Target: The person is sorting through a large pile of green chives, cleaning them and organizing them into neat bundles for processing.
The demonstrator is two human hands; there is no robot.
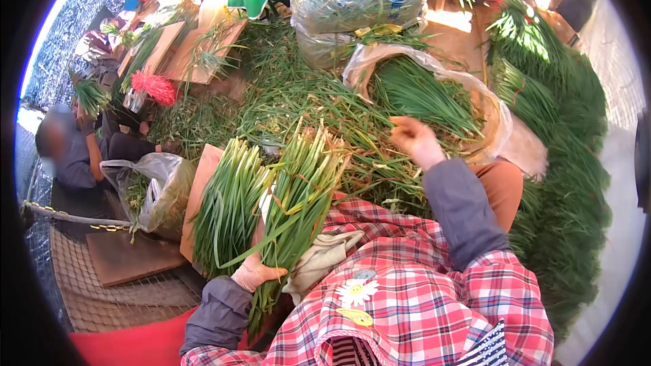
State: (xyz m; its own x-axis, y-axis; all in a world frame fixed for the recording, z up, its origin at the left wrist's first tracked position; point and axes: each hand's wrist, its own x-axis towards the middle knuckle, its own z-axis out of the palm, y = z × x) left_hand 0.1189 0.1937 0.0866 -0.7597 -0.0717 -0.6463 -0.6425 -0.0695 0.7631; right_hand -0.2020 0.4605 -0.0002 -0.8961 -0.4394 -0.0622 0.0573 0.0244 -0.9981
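Observation:
My left hand grips a thick bunch of green chives near its lower end, the leaves pointing up and away from me. A second bunch of chives lies just left of it on a wooden board. My right hand reaches forward into the loose heap of chives, its fingers pinched on a few green stalks beside an open plastic bag of chives. A red plaid apron covers my lap.
Another person sits at the left holding a small bunch. A clear plastic bag lies near them. Stacked chive bundles line the right side. A filled bag, wooden boards and red bands lie at the back.

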